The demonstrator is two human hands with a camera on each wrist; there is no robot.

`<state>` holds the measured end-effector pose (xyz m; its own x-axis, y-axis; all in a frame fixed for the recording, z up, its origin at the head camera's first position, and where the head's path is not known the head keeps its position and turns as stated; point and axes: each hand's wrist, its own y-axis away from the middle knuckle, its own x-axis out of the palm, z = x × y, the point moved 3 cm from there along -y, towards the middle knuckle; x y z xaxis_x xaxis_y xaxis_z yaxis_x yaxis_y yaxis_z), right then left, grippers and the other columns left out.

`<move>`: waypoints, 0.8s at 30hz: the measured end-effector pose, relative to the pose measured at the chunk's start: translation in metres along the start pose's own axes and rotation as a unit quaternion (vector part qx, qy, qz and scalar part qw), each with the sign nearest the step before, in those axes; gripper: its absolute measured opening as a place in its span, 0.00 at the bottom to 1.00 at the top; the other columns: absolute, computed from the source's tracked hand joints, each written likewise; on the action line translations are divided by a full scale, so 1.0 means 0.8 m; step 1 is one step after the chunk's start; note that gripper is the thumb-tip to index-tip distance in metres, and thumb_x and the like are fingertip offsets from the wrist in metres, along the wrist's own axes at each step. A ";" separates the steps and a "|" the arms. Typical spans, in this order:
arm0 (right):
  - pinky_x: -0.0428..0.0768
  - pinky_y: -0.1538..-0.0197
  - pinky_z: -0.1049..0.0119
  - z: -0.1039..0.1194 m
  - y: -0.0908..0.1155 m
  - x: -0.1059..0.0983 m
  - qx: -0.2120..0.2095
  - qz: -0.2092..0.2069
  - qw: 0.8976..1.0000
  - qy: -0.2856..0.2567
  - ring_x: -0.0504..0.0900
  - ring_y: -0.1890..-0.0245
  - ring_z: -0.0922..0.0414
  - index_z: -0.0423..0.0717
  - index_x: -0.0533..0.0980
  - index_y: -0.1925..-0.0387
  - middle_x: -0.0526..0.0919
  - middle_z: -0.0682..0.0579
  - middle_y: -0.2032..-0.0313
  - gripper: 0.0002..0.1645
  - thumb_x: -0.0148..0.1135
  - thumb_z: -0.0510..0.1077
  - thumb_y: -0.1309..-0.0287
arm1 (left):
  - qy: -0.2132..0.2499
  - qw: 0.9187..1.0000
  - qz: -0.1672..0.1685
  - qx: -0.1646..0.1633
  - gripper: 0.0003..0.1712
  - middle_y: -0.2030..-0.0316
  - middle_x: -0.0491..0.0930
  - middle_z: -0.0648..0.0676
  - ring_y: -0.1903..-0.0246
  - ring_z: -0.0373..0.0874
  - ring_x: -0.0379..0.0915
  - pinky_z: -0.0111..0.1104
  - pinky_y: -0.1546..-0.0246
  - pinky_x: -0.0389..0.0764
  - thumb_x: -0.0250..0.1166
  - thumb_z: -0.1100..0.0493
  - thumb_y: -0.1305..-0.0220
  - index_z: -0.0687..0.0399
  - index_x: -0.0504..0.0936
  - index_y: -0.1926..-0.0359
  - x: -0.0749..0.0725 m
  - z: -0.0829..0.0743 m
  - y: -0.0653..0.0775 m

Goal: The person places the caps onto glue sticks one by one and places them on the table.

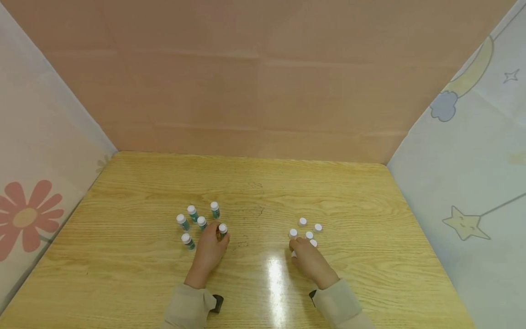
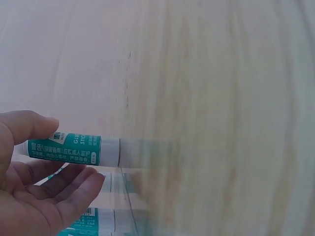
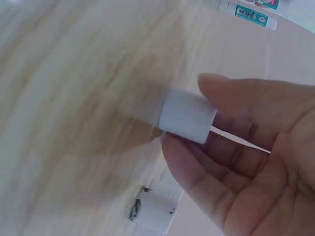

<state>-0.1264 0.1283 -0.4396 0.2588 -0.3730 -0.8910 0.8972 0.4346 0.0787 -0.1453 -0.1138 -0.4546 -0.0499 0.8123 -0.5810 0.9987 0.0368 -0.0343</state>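
Note:
On the left of the table, my left hand (image 1: 210,250) holds an upright glue stick (image 2: 74,150) between thumb and fingers, its base at the tabletop. The stick has a teal label and white ends. More glue sticks (image 1: 192,214) stand upright close around that hand. Over on the right, my right hand (image 1: 312,261) has a small white cap (image 3: 187,115) between thumb and fingertips, low at the table. Several other white caps (image 1: 302,221) sit just beyond its fingers. One cap (image 3: 156,209) carries dark smudges in the right wrist view.
The wooden table (image 1: 255,192) reaches back to a brown wall covering (image 1: 255,100). Patterned white panels close in the left and right sides. A stretch of bare tabletop with a bright reflection (image 1: 275,283) lies between the hands.

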 end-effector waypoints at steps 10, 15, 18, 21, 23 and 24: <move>0.73 0.73 0.70 0.002 0.000 -0.001 -0.014 -0.016 1.000 -0.012 0.68 0.75 0.58 0.37 0.70 0.75 0.70 0.50 0.76 0.09 0.60 0.26 0.58 | -0.012 1.000 -0.010 0.016 0.09 0.65 0.72 0.59 0.63 0.53 0.70 0.42 0.62 0.73 0.59 0.67 0.47 0.66 0.72 0.64 0.000 -0.002 0.001; 0.72 0.74 0.72 0.002 -0.001 -0.001 -0.022 -0.019 0.999 -0.025 0.67 0.77 0.59 0.38 0.70 0.76 0.71 0.50 0.77 0.10 0.58 0.23 0.59 | -0.013 1.000 -0.007 0.011 0.08 0.66 0.72 0.59 0.63 0.53 0.70 0.42 0.63 0.73 0.59 0.67 0.47 0.66 0.72 0.65 0.001 -0.002 0.000; 0.72 0.75 0.72 0.001 -0.001 0.000 -0.021 -0.020 0.999 -0.029 0.67 0.77 0.60 0.39 0.71 0.77 0.71 0.50 0.77 0.11 0.57 0.22 0.59 | -0.018 1.000 -0.011 0.011 0.07 0.66 0.72 0.59 0.64 0.52 0.70 0.42 0.63 0.73 0.59 0.67 0.47 0.65 0.72 0.65 0.001 -0.002 0.000; 0.71 0.75 0.72 -0.001 -0.001 0.001 -0.020 -0.021 0.999 -0.030 0.67 0.77 0.60 0.40 0.70 0.77 0.71 0.51 0.77 0.12 0.57 0.22 0.59 | -0.022 0.999 -0.017 0.016 0.06 0.67 0.73 0.59 0.65 0.52 0.70 0.41 0.64 0.73 0.59 0.67 0.47 0.65 0.73 0.67 0.000 -0.002 0.000; 0.71 0.75 0.71 -0.002 0.000 0.002 -0.020 -0.021 0.999 -0.034 0.67 0.77 0.60 0.40 0.70 0.78 0.71 0.51 0.77 0.12 0.56 0.22 0.59 | -0.027 0.999 -0.020 0.021 0.05 0.69 0.72 0.58 0.67 0.50 0.69 0.40 0.66 0.73 0.60 0.67 0.48 0.64 0.72 0.68 0.001 -0.002 0.000; 0.71 0.75 0.71 -0.002 0.000 0.003 -0.020 -0.020 0.999 -0.036 0.67 0.77 0.60 0.40 0.70 0.78 0.71 0.51 0.77 0.12 0.56 0.22 0.59 | -0.030 0.999 -0.021 0.024 0.05 0.70 0.72 0.57 0.68 0.49 0.69 0.39 0.68 0.72 0.60 0.67 0.48 0.64 0.72 0.69 0.001 -0.002 0.000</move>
<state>-0.1265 0.1286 -0.4423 0.2494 -0.4487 -0.8582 0.8926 0.4503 0.0239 -0.1454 -0.1125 -0.4535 -0.0938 0.7738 -0.6264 0.9944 0.0417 -0.0975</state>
